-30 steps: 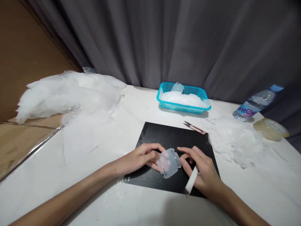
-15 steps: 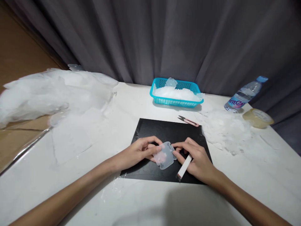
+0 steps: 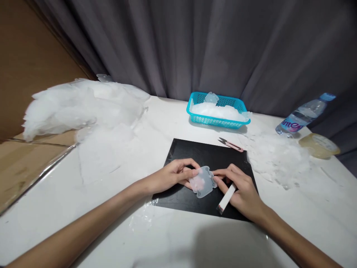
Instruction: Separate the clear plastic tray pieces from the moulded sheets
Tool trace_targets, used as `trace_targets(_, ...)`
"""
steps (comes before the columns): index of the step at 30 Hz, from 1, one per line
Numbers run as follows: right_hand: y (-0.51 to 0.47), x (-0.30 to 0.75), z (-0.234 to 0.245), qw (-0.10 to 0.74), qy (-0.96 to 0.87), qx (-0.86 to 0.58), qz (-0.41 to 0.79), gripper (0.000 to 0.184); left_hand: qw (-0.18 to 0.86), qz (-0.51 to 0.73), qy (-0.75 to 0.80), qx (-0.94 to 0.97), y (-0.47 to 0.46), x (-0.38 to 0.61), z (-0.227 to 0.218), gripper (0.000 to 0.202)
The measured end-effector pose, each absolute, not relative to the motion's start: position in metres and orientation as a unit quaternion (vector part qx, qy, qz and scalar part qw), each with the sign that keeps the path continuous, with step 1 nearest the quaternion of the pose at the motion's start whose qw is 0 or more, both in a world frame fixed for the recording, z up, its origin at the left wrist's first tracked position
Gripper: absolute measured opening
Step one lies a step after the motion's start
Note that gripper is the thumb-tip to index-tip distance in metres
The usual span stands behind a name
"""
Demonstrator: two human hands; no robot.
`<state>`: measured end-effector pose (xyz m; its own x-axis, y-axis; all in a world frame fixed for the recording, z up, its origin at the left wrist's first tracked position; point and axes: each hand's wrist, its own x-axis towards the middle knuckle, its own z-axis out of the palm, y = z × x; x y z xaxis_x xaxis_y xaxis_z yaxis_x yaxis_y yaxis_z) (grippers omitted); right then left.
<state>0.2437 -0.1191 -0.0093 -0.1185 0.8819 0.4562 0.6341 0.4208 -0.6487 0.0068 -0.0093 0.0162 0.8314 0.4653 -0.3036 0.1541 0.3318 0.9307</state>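
L hand point(image 3: 173, 175), R hand point(image 3: 243, 188) — w/ 1 frosted pc point(image 3: 205, 184), 1 wht stick point(image 3: 227, 198)

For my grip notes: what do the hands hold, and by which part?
Left hand: plastic sheet, by its left side. Right hand: white stick, by its upper end; fingertips at sheet's right edge.

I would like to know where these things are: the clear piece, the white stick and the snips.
Clear piece point(image 3: 205, 183): head view, middle of its flat face.
White stick point(image 3: 227, 198): head view, middle of its visible length.
Snips point(image 3: 232, 144): head view, on the pink handle.
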Motion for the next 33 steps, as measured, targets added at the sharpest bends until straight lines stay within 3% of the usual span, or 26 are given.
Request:
trace_targets(17,-0.12,0.242,-0.003,0.409,-0.737,-0.524,0.126,0.013,0.793,0.118,0.277,0.53,-0.008,0.008,0.018,0.031)
trace_targets(22,-0.12,0.24,-0.006,0.403,-0.77,-0.491,0.065,0.019,0.776,0.122,0.277,0.553,-0.012,0.01,0.016,0.031)
trace_targets(25,-0.12,0.236,-0.007,0.427,-0.757,-0.49,0.069,0.011,0.744,0.128,0.271,0.598,-0.015,0.01,0.02,0.031)
trace_targets(28,-0.115,0.236,-0.003,0.469,-0.71,-0.521,0.076,0.01,0.621,0.135,0.277,0.721,-0.008,-0.002,0.029,0.032)
trace_targets(33,-0.072,0.269,0.02,0.491,-0.626,-0.605,-0.017,0.014,0.139,0.156,0.421,0.883,0.03,-0.055,0.051,0.044)
